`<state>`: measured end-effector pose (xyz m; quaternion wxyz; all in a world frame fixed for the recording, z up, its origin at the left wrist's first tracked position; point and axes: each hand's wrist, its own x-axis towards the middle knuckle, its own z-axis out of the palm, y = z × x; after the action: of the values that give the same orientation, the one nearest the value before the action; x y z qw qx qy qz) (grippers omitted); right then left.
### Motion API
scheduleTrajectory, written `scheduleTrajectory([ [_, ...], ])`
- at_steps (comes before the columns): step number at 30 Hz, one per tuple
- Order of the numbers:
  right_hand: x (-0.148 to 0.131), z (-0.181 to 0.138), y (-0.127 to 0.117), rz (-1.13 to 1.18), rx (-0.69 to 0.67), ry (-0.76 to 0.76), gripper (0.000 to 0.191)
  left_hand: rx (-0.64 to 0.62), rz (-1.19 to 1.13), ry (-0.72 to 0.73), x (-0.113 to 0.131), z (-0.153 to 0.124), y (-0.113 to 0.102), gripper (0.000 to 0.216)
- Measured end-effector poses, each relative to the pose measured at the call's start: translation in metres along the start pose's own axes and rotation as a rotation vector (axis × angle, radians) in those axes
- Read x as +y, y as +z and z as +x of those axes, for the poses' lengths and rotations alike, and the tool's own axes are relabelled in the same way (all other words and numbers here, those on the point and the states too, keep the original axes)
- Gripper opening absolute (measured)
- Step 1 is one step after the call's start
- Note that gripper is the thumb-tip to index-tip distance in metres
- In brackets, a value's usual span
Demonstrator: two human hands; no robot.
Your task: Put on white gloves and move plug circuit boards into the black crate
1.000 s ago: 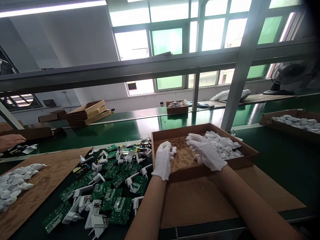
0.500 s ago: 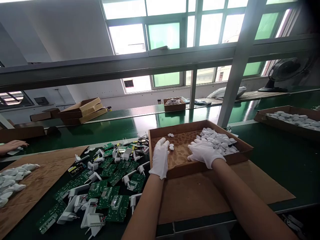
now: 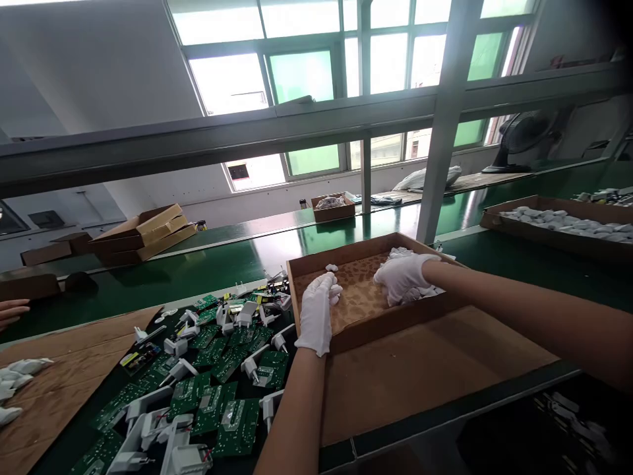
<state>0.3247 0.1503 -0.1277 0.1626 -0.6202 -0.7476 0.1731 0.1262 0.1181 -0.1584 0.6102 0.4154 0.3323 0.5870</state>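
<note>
My left hand point(image 3: 315, 315), in a white glove, lies over the front left corner of a shallow cardboard box point(image 3: 390, 315). Its fingers are mostly extended and slightly bent, close beside a small white piece point(image 3: 336, 291). I cannot tell whether it touches that piece or the box corner. Another small white piece point(image 3: 331, 268) lies farther back on the box floor. My right hand point(image 3: 403, 278), gloved too, reaches into the right half of the box, palm down with fingers spread over a pile of white pieces point(image 3: 401, 253). The hand and forearm hide much of that pile.
Left of the box, green circuit boards point(image 3: 237, 422) and white plug housings point(image 3: 180, 373) crowd the bench. A second box point(image 3: 534, 231) of white pieces stands at right. Another person's hand point(image 3: 12, 311) shows at far left, near a cardboard sheet point(image 3: 74, 369). A metal post point(image 3: 440, 145) rises behind.
My right hand has shifted onto the pile, its forearm swinging out to the right and covering more pieces. My left hand stays at the box corner, its fingers slightly more bent. The view has turned rightward.
</note>
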Motion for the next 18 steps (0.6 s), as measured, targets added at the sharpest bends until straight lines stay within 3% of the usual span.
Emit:
scheduleTrajectory([
  [4, 0.019, -0.013, -0.021, 0.06, -0.126, 0.015, 0.022, -0.032, 0.03, -0.011, -0.003, 0.002, -0.002, 0.032],
  [9, 0.038, -0.029, -0.033, 0.227, -0.087, -0.004, 0.031, -0.051, 0.057, -0.027, -0.004, 0.003, -0.002, 0.031],
  [15, 0.018, -0.025, -0.023, -0.165, -0.237, 0.011, 0.067, -0.09, 0.14, -0.049, -0.002, -0.002, 0.002, 0.028],
  [18, 0.002, -0.014, -0.013, -0.364, -0.244, -0.016, 0.069, -0.094, 0.166, -0.046, -0.001, -0.003, 0.004, 0.026],
])
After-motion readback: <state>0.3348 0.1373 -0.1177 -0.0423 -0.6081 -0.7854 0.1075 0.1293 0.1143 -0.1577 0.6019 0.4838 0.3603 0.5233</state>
